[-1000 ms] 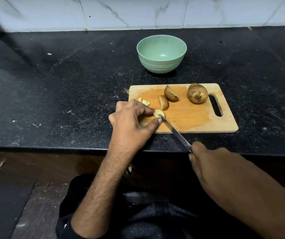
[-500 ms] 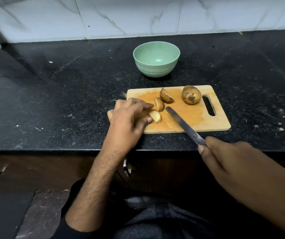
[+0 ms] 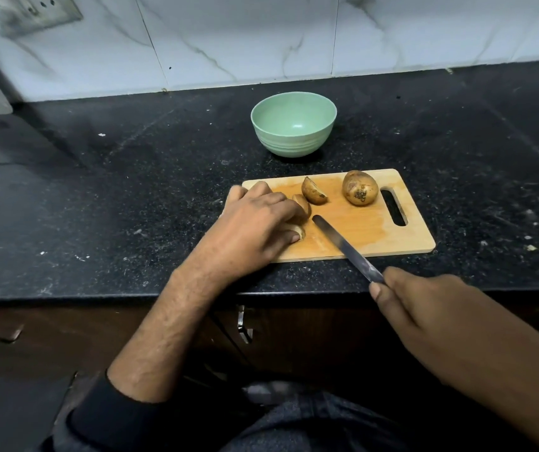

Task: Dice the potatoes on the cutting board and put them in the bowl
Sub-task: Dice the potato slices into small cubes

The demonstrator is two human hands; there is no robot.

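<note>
A potato piece (image 3: pixel 298 230) is pinned on the cutting board (image 3: pixel 362 228) under the curled left hand (image 3: pixel 255 223), w/ the knife (image 3: pixel 346 247) gripped in the right hand (image 3: pixel 431 308), blade lifted just right of the piece, angled twd it, bowl (image 3: pixel 293 128) well beyond.

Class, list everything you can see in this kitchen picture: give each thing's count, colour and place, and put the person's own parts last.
bowl: one, pale green, nothing inside, on the counter behind the board.
cutting board: one, light wood, on the counter near its front edge.
whole potato: one, brown, at the board's back right beside the handle slot.
potato wedge: one, brown-skinned, at the board's back middle.
potato pieces: at least two, pale flesh, partly hidden under the left hand.
knife: one, grey metal, tip over the board.
counter: one, black speckled.
wall tiles: white marble.
switch plate: one, top left.
left hand: holds the pieces.
right hand: grips the knife.
</note>
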